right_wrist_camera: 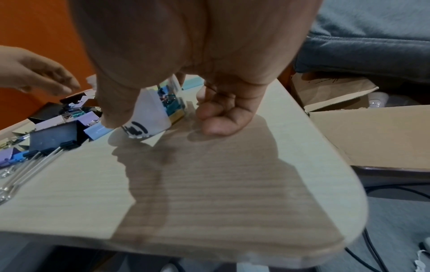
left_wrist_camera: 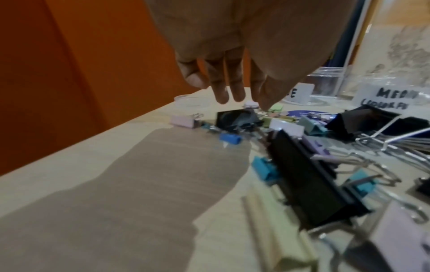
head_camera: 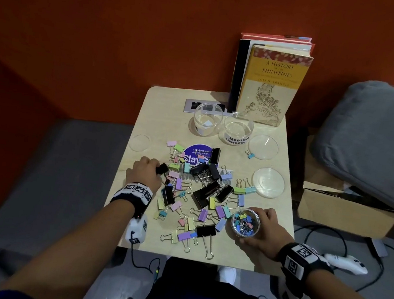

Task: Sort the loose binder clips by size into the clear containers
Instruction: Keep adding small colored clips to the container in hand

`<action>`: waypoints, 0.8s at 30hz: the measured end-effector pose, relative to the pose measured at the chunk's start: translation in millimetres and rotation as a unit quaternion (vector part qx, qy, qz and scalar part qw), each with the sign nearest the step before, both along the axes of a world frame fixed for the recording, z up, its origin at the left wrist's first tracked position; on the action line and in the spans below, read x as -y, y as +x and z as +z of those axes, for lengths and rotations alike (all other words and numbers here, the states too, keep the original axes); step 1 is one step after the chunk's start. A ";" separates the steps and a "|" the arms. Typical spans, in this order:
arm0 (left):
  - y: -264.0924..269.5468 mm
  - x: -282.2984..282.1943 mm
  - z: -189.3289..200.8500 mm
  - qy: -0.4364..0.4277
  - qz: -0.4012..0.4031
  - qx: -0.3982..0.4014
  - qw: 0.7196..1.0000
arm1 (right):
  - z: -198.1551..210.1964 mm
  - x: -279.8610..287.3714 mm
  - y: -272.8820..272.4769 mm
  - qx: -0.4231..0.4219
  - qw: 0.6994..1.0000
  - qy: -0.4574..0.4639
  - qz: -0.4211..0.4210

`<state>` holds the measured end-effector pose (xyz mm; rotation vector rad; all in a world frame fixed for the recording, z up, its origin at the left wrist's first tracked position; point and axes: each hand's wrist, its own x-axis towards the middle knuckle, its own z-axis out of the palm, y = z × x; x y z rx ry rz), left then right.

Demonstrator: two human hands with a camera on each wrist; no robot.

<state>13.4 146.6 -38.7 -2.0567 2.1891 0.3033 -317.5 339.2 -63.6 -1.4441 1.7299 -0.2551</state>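
Pale wood fills the lower middle of the head view: a small table (head_camera: 151, 109) set against an orange wall. Nearest, at lower right of the frame, a clear tub (head_camera: 246, 222) already loaded with small clips is gripped by the right hand (head_camera: 261, 231), thumb on the near side and fingers curled round the far side (the wrist view confirms the wrap). Just left of it and spreading toward the centre, the loose binder clips (head_camera: 200, 194) are scattered, pastel and black. At the pile's left edge a small black clip (head_camera: 162, 168) is met by the left hand (head_camera: 144, 174), which is plainly the nearer hand; the clip lies just right of its fingertips. Whether it is pinched or only touched cannot be told: in the wrist view the fingers hang fairly straight above the clip. Farther back, at upper centre, two empty labelled containers (head_camera: 238, 128) are waiting in front of an upright book (head_camera: 271, 84).
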 end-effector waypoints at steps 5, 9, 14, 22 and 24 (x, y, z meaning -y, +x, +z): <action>-34.4 12.4 2.3 -0.008 -0.076 -0.012 0.997 | 4.0 0.4 1.1 -0.001 1.000 0.005 -0.002; -55.8 26.3 1.7 0.026 -0.126 0.034 0.991 | 6.9 1.1 1.8 -0.005 1.000 0.014 -0.004; -61.2 34.8 2.3 0.045 -0.129 0.098 0.986 | 5.8 1.8 2.5 -0.008 1.000 0.013 -0.004; -53.2 29.9 -3.2 0.042 -0.087 0.067 0.993 | 5.8 1.2 2.1 -0.007 1.000 0.012 -0.005; -52.1 27.7 -0.2 0.027 -0.089 0.041 0.995 | 4.7 1.2 1.8 -0.007 1.000 0.015 -0.005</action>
